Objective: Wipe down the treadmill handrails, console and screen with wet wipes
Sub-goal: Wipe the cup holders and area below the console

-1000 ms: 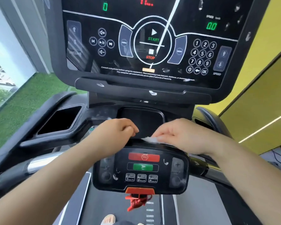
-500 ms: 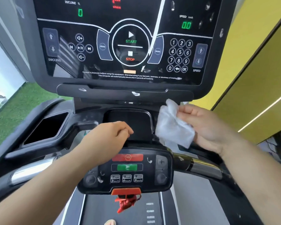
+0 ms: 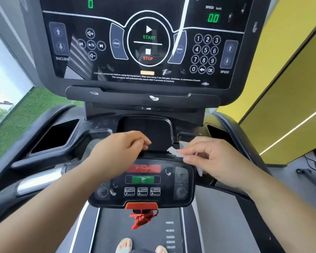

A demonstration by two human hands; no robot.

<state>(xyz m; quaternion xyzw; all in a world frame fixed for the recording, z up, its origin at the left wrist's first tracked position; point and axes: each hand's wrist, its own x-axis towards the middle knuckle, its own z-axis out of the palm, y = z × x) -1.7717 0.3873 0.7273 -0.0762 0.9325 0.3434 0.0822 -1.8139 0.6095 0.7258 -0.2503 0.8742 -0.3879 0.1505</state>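
The treadmill's big black console screen [image 3: 148, 44] fills the top of the head view, with START, STOP and a keypad lit. Below it sits the small control panel [image 3: 142, 179] with red and green buttons. My right hand [image 3: 213, 159] pinches a white wet wipe [image 3: 173, 151] at the panel's upper right edge; most of the wipe is hidden under the hand. My left hand [image 3: 120, 148] hovers at the panel's top edge, fingers curled and thumb against forefinger, with nothing visible in it. The chrome left handrail [image 3: 38, 181] runs under my left forearm.
Black cup holders sit at the left [image 3: 57, 136] and right [image 3: 217, 134] of a dark centre tray [image 3: 146, 130]. A red safety clip [image 3: 141, 216] hangs below the panel. My feet [image 3: 124, 245] stand on the belt. A yellow wall [image 3: 290, 88] is close on the right.
My right hand has come down with the wipe from beside the console's lower right to the small panel's top edge. My left hand has stayed in place.
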